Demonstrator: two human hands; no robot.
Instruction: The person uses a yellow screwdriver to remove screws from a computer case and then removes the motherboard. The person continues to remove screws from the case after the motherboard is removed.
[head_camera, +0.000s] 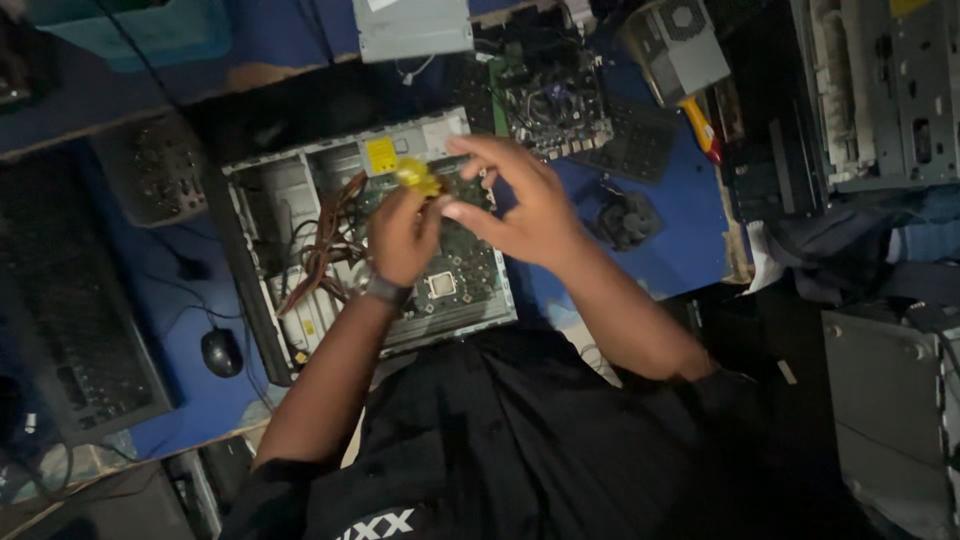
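Observation:
My left hand (403, 238), with a dark band on its wrist, is closed on a small yellow thing (418, 177) and holds it up above an open desktop computer case (262, 205). Just to its right is my right hand (522, 203), fingers spread and thumb pointing at the yellow thing; whether it touches it I cannot tell. Below both hands lies the case's green motherboard (462, 290) with its square processor socket (441, 285). Brown and red cables (325, 245) bunch inside the case to the left.
On the blue table are a black keyboard (75, 330) and mouse (221, 351) at the left, and a second motherboard (552, 100), a black fan (626, 216), a grey power supply (686, 45) and a yellow-handled screwdriver (700, 128) at the back. Another metal case (885, 90) stands far right.

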